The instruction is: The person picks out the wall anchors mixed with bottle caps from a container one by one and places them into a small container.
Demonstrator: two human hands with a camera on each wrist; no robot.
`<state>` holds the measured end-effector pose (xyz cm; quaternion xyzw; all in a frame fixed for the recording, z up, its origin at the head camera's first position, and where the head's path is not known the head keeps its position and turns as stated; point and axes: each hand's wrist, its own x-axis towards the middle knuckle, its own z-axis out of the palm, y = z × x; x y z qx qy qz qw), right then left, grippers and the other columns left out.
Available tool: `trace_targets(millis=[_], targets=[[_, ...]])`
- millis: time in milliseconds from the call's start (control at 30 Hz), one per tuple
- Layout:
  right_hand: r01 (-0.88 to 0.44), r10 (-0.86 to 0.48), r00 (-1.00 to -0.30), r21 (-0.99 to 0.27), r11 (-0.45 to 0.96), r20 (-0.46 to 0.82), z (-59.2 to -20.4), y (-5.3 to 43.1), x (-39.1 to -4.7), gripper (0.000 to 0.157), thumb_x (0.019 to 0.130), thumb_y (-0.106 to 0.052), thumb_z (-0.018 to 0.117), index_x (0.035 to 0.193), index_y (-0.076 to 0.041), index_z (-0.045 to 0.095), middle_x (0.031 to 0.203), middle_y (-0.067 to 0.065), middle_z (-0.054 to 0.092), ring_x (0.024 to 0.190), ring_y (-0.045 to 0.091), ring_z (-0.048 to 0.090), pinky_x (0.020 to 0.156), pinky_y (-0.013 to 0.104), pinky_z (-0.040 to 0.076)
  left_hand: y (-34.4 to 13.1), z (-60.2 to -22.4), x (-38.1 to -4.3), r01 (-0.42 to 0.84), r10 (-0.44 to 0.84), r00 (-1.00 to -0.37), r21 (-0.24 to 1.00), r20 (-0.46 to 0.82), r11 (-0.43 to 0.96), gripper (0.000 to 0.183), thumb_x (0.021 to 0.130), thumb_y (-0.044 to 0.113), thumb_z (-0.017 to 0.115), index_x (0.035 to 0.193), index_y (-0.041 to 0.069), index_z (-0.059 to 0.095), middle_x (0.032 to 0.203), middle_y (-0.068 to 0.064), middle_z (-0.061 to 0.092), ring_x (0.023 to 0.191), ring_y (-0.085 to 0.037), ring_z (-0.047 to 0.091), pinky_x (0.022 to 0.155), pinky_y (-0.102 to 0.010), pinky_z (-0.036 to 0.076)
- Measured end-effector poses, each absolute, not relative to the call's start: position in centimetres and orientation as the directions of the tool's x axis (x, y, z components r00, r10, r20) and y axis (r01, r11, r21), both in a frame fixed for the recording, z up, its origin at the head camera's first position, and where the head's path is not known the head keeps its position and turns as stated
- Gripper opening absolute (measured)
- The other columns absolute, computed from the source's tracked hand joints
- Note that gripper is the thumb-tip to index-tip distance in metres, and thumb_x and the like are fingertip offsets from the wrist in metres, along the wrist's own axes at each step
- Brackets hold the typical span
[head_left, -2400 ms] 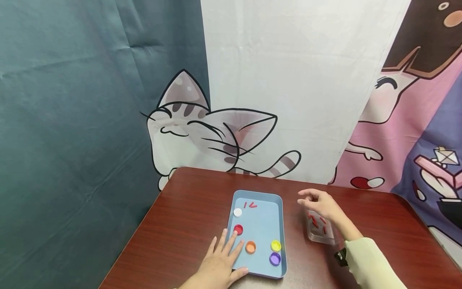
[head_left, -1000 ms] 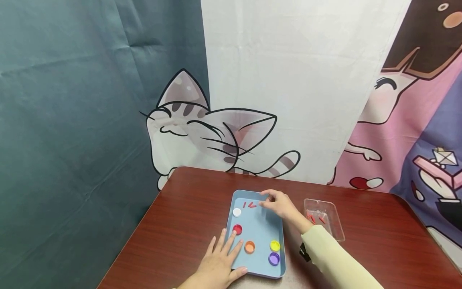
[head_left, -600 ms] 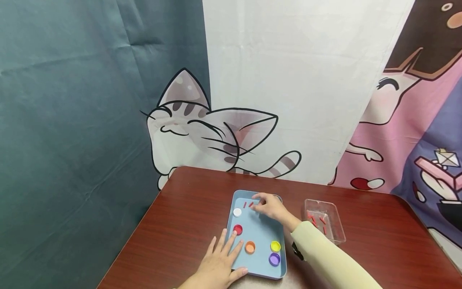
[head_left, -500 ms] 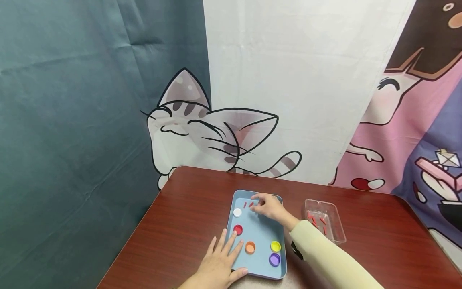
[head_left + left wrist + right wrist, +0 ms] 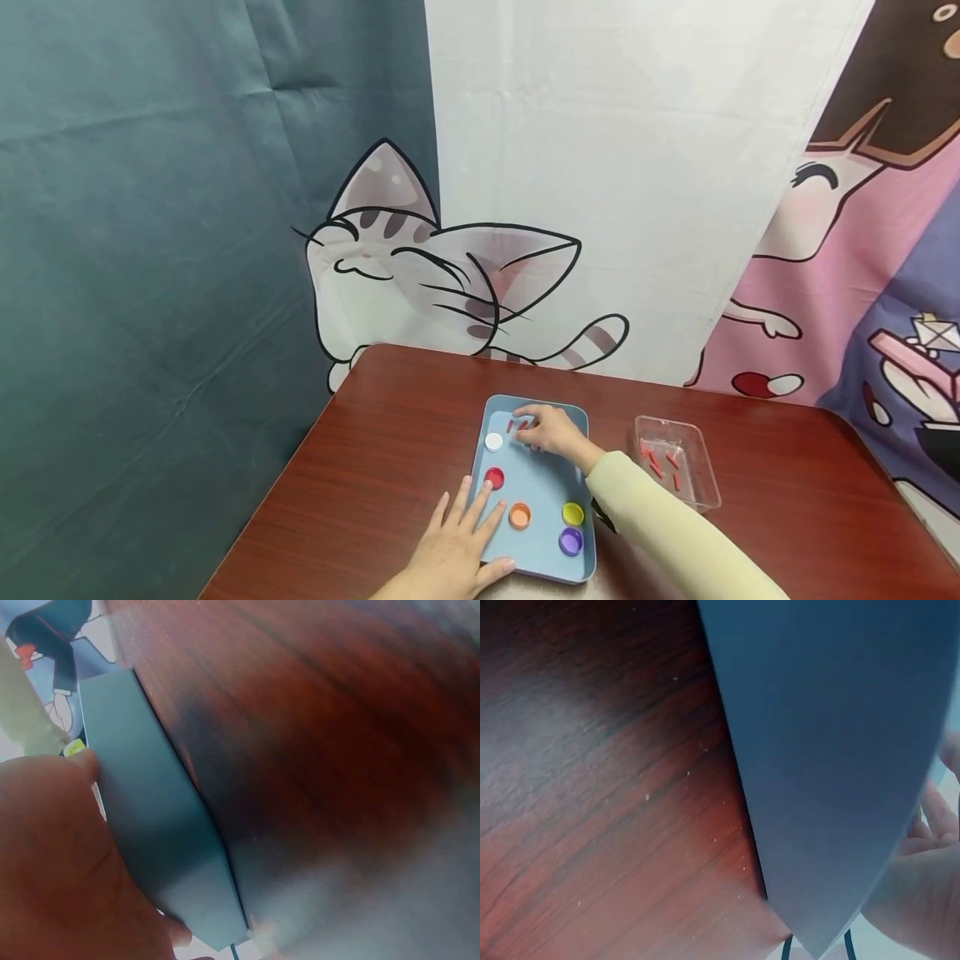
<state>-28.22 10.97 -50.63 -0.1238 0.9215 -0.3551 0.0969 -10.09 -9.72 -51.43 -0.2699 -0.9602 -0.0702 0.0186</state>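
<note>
My left hand (image 5: 457,542) lies with spread fingers over the near left edge of a light blue tray (image 5: 551,569), one fingertip at a red cap (image 5: 494,477). In the left wrist view, this hand is against the tray's outer wall (image 5: 157,795). Over the tray's far part is my right hand (image 5: 551,429), thumb and index fingertip apart. Short red sticks (image 5: 510,426) lie right by those fingertips, partly hidden by the hand. A white cap (image 5: 493,442) sits just nearer. The tray wall (image 5: 832,750) covers much of the right wrist view.
Inside the tray are also an orange cap (image 5: 520,516), a yellow cap (image 5: 573,514) and a purple cap (image 5: 571,542). To its right stands a clear plastic box (image 5: 701,475) with several red sticks (image 5: 655,467). All stand on a dark red wooden table (image 5: 375,467); printed cloth hangs behind.
My right hand has moved left from above the clear box to the tray's far part, over the red sticks, and now covers part of them. The left hand stays at the tray edge.
</note>
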Motion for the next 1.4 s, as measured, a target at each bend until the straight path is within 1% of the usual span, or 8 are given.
trace_targets(millis=[167, 367, 533, 733, 967, 1100, 1233, 1400], targets=[[-0.15, -0.268, -0.959, -0.643, 0.751, -0.089, -50.7, 10.2, -28.3, 0.043, 0.085, -0.023, 0.082, 0.125, -0.013, 0.071, 0.064, -0.003, 0.063, 0.053, 0.01, 0.06, 0.051, 0.025, 0.046, -9.8, -51.4, -10.1, 0.522, 0.516, -0.853, 0.12, 0.081, 0.844, 0.072, 0.099, 0.067, 0.04, 0.152, 0.02, 0.048, 0.164, -0.01, 0.033, 0.15, -0.042, 0.026, 0.111, -0.063, 0.033], [-0.156, -0.254, -0.964, -0.615, 0.773, -0.075, -50.9, 9.8, -28.4, 0.045, 0.085, -0.025, 0.083, 0.126, -0.011, 0.071, 0.057, -0.004, 0.061, 0.05, 0.009, 0.059, 0.05, 0.024, 0.045, -9.7, -51.3, -10.0, 0.517, 0.512, -0.856, 0.118, 0.071, 0.848, 0.072, 0.099, 0.068, 0.039, 0.153, 0.021, 0.048, 0.164, -0.01, 0.032, 0.151, -0.041, 0.026, 0.112, -0.062, 0.033], [-0.164, -0.251, -0.966, -0.595, 0.787, -0.065, -51.2, 9.6, -28.6, 0.045, 0.085, -0.026, 0.083, 0.125, -0.01, 0.071, 0.055, -0.003, 0.059, 0.049, 0.01, 0.057, 0.051, 0.025, 0.044, -9.7, -51.2, -10.1, 0.51, 0.508, -0.86, 0.126, 0.046, 0.851, 0.073, 0.099, 0.069, 0.038, 0.153, 0.021, 0.047, 0.165, -0.009, 0.03, 0.151, -0.041, 0.024, 0.113, -0.062, 0.031], [-0.155, -0.238, -0.969, -0.575, 0.803, -0.071, -51.5, 9.3, -28.7, 0.044, 0.084, -0.028, 0.084, 0.123, -0.011, 0.072, 0.062, -0.003, 0.061, 0.052, 0.009, 0.059, 0.054, 0.025, 0.046, -9.6, -51.2, -10.0, 0.503, 0.504, -0.863, 0.129, 0.022, 0.855, 0.074, 0.099, 0.07, 0.036, 0.154, 0.022, 0.045, 0.166, -0.008, 0.029, 0.152, -0.04, 0.023, 0.114, -0.062, 0.03], [-0.166, -0.232, -0.972, -0.562, 0.81, -0.048, -51.7, 9.2, -28.6, 0.034, 0.082, -0.029, 0.086, 0.111, -0.014, 0.074, 0.077, -0.002, 0.067, 0.06, 0.01, 0.059, 0.054, 0.026, 0.048, -9.6, -51.2, -10.0, 0.51, 0.509, -0.86, 0.115, 0.046, 0.852, 0.073, 0.099, 0.069, 0.037, 0.153, 0.021, 0.047, 0.165, -0.009, 0.03, 0.151, -0.041, 0.024, 0.113, -0.061, 0.032], [-0.173, -0.229, -0.973, -0.556, 0.813, -0.032, -51.7, 9.1, -28.5, 0.031, 0.082, -0.028, 0.086, 0.107, -0.016, 0.075, 0.077, -0.002, 0.067, 0.061, 0.011, 0.058, 0.054, 0.027, 0.047, -9.6, -51.1, -10.0, 0.512, 0.511, -0.859, 0.118, 0.042, 0.851, 0.073, 0.099, 0.069, 0.037, 0.153, 0.021, 0.047, 0.165, -0.009, 0.03, 0.151, -0.041, 0.024, 0.113, -0.061, 0.032], [-0.169, -0.223, -0.974, -0.556, 0.814, -0.031, -51.6, 9.0, -28.4, 0.027, 0.082, -0.028, 0.086, 0.103, -0.017, 0.074, 0.072, -0.003, 0.065, 0.058, 0.01, 0.058, 0.053, 0.026, 0.045, -9.7, -51.3, -10.1, 0.512, 0.511, -0.858, 0.131, 0.042, 0.849, 0.074, 0.099, 0.069, 0.036, 0.153, 0.02, 0.047, 0.165, -0.009, 0.03, 0.152, -0.041, 0.023, 0.112, -0.062, 0.032], [-0.177, -0.224, -0.974, -0.547, 0.818, -0.019, -51.6, 9.0, -28.5, 0.021, 0.082, -0.027, 0.086, 0.096, -0.018, 0.074, 0.071, -0.004, 0.065, 0.059, 0.01, 0.057, 0.054, 0.027, 0.045, -9.7, -51.9, -10.2, 0.525, 0.518, -0.851, 0.124, 0.088, 0.842, 0.073, 0.1, 0.069, 0.034, 0.152, 0.02, 0.049, 0.164, -0.01, 0.032, 0.15, -0.042, 0.025, 0.11, -0.063, 0.033]])
